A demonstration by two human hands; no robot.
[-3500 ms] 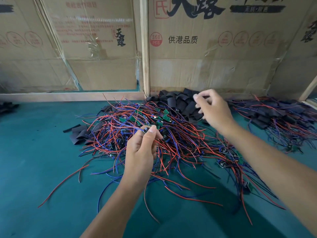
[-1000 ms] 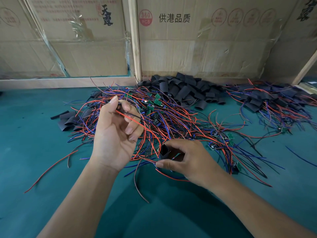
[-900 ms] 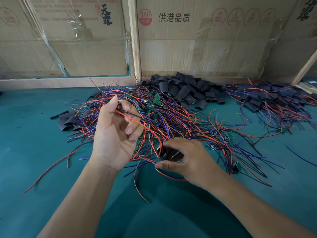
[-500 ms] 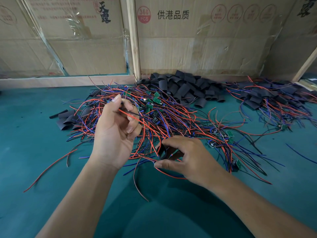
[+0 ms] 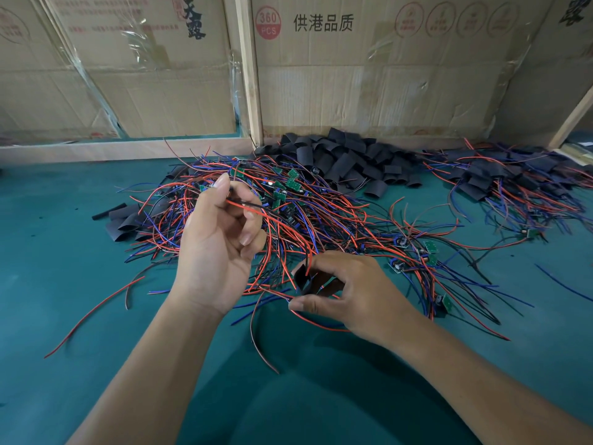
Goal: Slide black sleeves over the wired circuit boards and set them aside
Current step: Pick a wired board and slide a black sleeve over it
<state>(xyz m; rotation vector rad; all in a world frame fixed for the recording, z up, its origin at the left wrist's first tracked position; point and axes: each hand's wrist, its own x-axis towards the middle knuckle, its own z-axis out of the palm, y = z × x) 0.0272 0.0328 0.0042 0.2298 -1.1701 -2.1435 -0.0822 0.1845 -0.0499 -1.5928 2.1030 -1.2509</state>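
My left hand (image 5: 218,248) is raised over a tangled heap of wired circuit boards (image 5: 288,213), pinching the red and black wires (image 5: 253,205) of one board between thumb and fingers. Those wires run down to my right hand (image 5: 349,290), which holds an open black sleeve (image 5: 305,279) between thumb and fingers; the wire ends enter the sleeve's mouth. The board on these wires is hidden. A pile of loose black sleeves (image 5: 346,162) lies at the back by the cardboard wall.
A second heap of boards with sleeves on them (image 5: 513,181) lies at the right. A few flat sleeves (image 5: 125,220) sit left of the main tangle. Cardboard boxes (image 5: 369,65) and a wooden rail (image 5: 122,149) close the back. The table is teal (image 5: 64,284).
My right hand took a sleeve from the back pile and brought it near, below the left hand. In the last second the wire ends have gone into the sleeve; both hands barely shifted.
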